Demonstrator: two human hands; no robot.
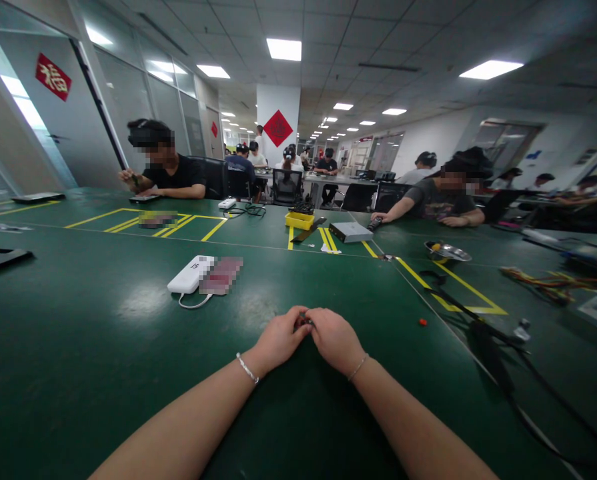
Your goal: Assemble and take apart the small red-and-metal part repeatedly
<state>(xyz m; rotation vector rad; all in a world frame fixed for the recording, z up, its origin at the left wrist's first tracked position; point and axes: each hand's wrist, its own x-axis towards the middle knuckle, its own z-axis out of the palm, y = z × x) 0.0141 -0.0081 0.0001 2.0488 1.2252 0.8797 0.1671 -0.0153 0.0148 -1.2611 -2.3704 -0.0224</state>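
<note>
It looks to me like an open-plan office turned workroom. Overhead runs a suspended ceiling of pale square tiles (328,20) set with flat, glowing light panels (284,49); along one side stand tall grey-framed glass partitions (133,87), and a broad white column (278,97) carries a red paper diamond (278,128). Black office chairs (287,188) are drawn up to the tables. The nearest, a wide table with a smooth green top (103,360), is marked out in bright yellow tape (214,229) and strewn with multicoloured wiring (538,280). Around me, people wearing dark headgear (151,133) sit at their places.
</note>
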